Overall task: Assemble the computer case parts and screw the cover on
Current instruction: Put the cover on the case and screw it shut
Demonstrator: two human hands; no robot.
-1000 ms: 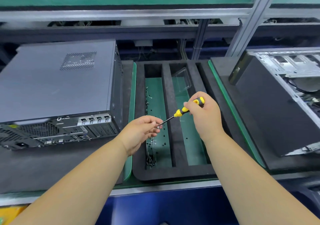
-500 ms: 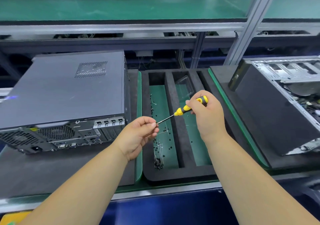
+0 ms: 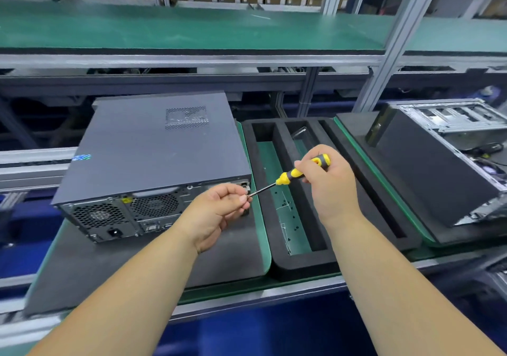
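- Right hand (image 3: 329, 188) grips the screwdriver (image 3: 299, 173) by its yellow-and-black handle, fingers wrapped round it; the butt end points up and right.
- Shaft runs down and left from the handle; its long axis lies diagonal, tip toward the left hand (image 3: 219, 210).
- Left hand: thumb and fingers (image 3: 242, 198) pinched together at the shaft tip. Presumably a screw sits there; it is too small to make out.
- Case (image 3: 153, 152) lies flat on the tabletop (image 3: 238, 251), cover on, rear panel facing the person. It sits left of both hands; the left hand is nearer and overlaps the rear panel's right edge.
- Judgement: the next move turns on swinging the tip left and onto a screw hole along that rear right edge. Exact hole hidden behind the left hand.
- Materials: case top is matte dark grey sheet metal with a perforated vent patch; rear is bare metal with honeycomb fan grilles and a power socket.
- Foam tray (image 3: 282, 163), black and soft-edged, lies just right of the case; long parallel slots with green floor, small dark screws scattered in one.
- Second case (image 3: 428, 169) well to the right, open, bare steel frame showing.
- Shaft thin, polished steel; handle looks rubbery.
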